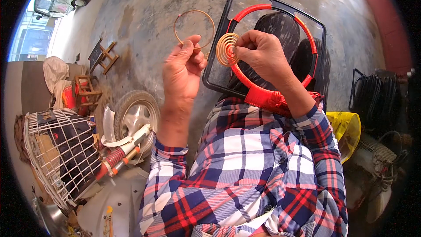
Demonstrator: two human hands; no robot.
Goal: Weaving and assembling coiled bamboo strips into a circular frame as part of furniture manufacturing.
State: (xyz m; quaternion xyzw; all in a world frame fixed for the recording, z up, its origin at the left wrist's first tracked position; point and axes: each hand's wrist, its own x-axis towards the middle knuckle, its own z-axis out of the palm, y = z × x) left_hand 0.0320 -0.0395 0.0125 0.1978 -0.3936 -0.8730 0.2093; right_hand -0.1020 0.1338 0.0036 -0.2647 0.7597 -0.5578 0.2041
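Observation:
My left hand (pixel 182 72) is raised, its thumb and fingers pinching a thin tan ring (pixel 193 10) at the lower edge. To its right, my right hand (pixel 263 57) is closed on the edge of a flat tan coil (pixel 222 55) with several turns, seemingly of cane or wire. Under that hand, a large hoop (pixel 245 77) partly wrapped in red cord lies across a black tubular frame (pixel 224 17) by my knees. Bunched red cord (pixel 285 100) gathers at the hoop's near side, by my lap. My fingertips hide part of the coil.
On the left stand a two-wheeler with a spoked wheel (pixel 139 116) and a white wire basket (pixel 66 153). Beyond are a wooden stool (pixel 87 88) and a tipped wooden stool (pixel 104 58). A yellow bag (pixel 346 131) and stacked dark folding chairs (pixel 379 94) are on the right.

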